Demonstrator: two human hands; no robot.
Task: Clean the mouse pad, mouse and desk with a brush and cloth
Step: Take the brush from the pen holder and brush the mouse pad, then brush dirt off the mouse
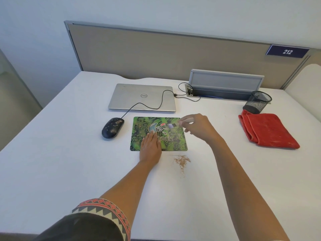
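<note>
A green patterned mouse pad (175, 145) lies in the middle of the white desk (69, 153). My left hand (150, 147) presses flat on its near left part, fingers straight. My right hand (196, 126) hovers over the pad's far right corner and pinches a small brush (172, 126), blurred, with its head on the pad. A black wired mouse (112, 127), speckled with dirt, sits left of the pad. A folded red cloth (267, 130) lies at the right. Brown dust (181, 161) is piled on the desk just in front of the pad.
A closed silver laptop (142, 98) lies behind the pad, with the mouse cable running across its lid. A black mesh pen cup (258, 101) stands behind the cloth. An open grey cable tray (224, 87) sits against the beige partition (156, 53).
</note>
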